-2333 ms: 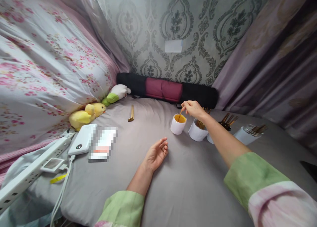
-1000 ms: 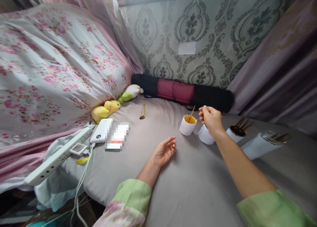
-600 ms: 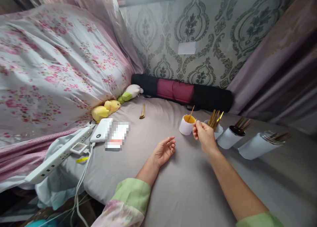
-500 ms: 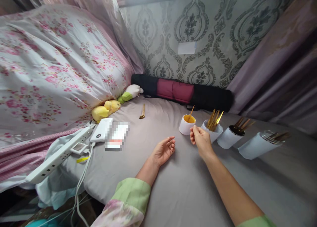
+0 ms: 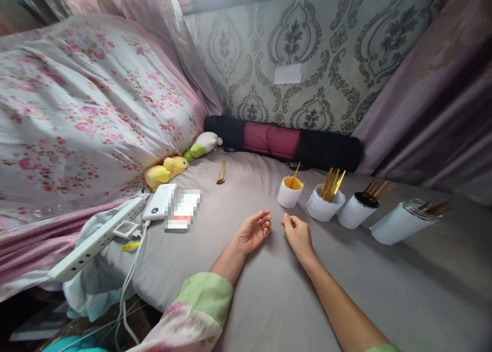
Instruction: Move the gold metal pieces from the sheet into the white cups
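Note:
My left hand [image 5: 253, 232] rests palm up above the grey sheet [image 5: 269, 301], fingers loosely curled but apart, with nothing on the palm. To its right, my right hand [image 5: 299, 236] has its fingers folded and thumb against the index finger; I see nothing sticking out of it. Just beyond it stands a white-wrapped cup, yellow inside [image 5: 289, 197], with one thin golden stick [image 5: 295, 173] leaning in it. Beside that, a second white-wrapped cup [image 5: 325, 208] holds several shiny gold sticks [image 5: 331, 184].
Further right are a dark-lined wrapped cup [image 5: 353, 213] and a taller wrapped jar [image 5: 400, 226], both with sticks. Thin gold pieces [image 5: 221, 173] lie farther back. Leftward are a power bank [image 5: 159, 201], power strip [image 5: 98, 239] and plush toys [image 5: 165, 172]. A black-and-maroon roll [image 5: 272, 141] lines the wall.
My right hand has drawn back from the cups, toward me and slightly left, uncovering the second cup. My left hand has hardly moved. The single stick stays in the yellow-lined cup.

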The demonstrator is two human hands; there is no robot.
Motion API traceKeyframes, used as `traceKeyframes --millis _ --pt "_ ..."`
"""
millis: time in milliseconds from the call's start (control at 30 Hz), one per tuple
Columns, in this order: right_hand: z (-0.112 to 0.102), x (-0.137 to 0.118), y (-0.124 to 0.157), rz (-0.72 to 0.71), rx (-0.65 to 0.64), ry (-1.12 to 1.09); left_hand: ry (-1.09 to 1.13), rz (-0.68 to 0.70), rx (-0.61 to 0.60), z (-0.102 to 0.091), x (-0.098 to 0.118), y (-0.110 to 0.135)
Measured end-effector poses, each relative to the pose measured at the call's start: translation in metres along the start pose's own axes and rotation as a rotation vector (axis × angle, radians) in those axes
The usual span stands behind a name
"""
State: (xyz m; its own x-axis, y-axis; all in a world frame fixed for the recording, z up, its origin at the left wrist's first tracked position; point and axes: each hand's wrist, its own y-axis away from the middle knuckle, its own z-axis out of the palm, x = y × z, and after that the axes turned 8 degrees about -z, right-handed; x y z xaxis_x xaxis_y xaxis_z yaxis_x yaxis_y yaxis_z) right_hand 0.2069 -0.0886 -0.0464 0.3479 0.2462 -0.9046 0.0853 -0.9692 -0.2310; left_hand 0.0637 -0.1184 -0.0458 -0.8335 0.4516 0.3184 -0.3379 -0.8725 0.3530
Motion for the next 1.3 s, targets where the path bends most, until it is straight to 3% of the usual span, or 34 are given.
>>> traceKeyframes --millis 100,200,467,733,1000,1133,1300 --pt "0.001 0.004 0.003 -0.075 0.007 0.101 -0.043 -0.024 0.058 0.002 0.006 -0.001" --pt "0.001 0.006 0.004 -0.102 0.004 0.119 -0.19 0.004 0.216 0.007 0.018 -0.003" --pt "-0.001 0.008 0.004 -0.097 -0.015 0.114 -0.42 0.155 0.444 0.014 0.073 -0.012" --pt "0.001 0.012 0.005 -0.118 -0.023 0.105 -0.884 0.357 0.792 -0.008 0.129 -0.025" --pt "0.0 0.011 0.007 -0.168 -0.038 0.141 -1.407 0.433 1.124 -0.017 0.19 -0.02" --pt "0.0 0.011 0.007 -0.176 -0.037 0.157 -1.615 0.441 1.195 -0.015 0.207 -0.015" --pt "0.0 0.012 0.007 -0.159 -0.039 0.147 -1.811 0.397 1.194 -0.017 0.219 -0.017"
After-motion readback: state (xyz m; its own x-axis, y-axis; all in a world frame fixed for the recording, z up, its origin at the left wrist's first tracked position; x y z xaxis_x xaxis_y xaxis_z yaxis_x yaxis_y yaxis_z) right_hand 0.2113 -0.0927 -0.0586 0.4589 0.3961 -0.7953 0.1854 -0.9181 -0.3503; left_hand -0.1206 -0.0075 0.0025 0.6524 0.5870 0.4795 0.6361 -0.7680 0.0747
